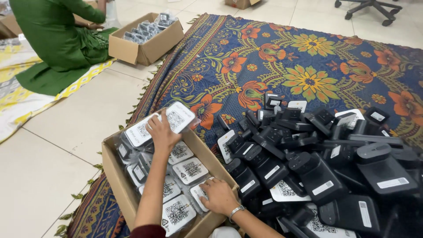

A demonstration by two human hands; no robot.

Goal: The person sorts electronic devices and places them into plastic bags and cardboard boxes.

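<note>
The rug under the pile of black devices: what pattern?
Dark blue rug with orange and yellow flowers; head view.

Two cardboard boxes are counted on the floor: a near box and a far box. Two floor cloths are seen, one floral rug and one yellow patterned mat. One heap of black devices is noted, too many to be counted. One office chair is glimpsed.

Pale tiled floor, floral rug
</note>
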